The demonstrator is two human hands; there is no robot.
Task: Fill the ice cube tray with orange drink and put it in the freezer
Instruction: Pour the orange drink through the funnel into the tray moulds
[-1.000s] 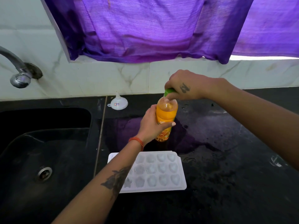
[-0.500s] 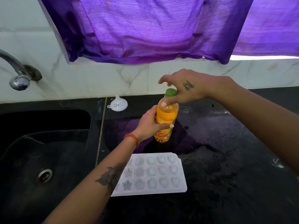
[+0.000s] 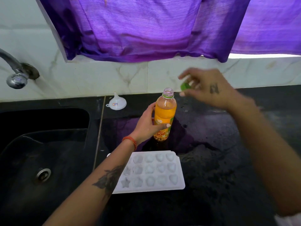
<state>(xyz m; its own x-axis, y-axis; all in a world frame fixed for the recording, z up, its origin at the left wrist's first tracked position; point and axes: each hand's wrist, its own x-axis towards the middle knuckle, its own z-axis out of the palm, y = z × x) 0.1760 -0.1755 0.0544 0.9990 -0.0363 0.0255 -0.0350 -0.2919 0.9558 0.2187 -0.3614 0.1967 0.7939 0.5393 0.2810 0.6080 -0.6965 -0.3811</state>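
An orange drink bottle point(image 3: 164, 115) stands upright on the black counter point(image 3: 219, 160), its mouth uncovered. My left hand point(image 3: 147, 124) grips the bottle around its middle. My right hand point(image 3: 206, 88), blurred, is up and to the right of the bottle's mouth and pinches the green cap point(image 3: 185, 86) in its fingertips. A white ice cube tray point(image 3: 177, 170) with star and heart moulds lies flat on the counter in front of the bottle; my left forearm covers its left end. Its cavities look colourless.
A black sink point(image 3: 42, 152) with a drain fills the left side, under a metal tap point(image 3: 15, 74). A small white funnel point(image 3: 117, 103) sits upside down at the back of the counter. Purple curtain point(image 3: 146, 26) hangs above the marble backsplash.
The green cap has come off the bottle; my right hand has carried it up and to the right. My left hand keeps hold of the bottle.
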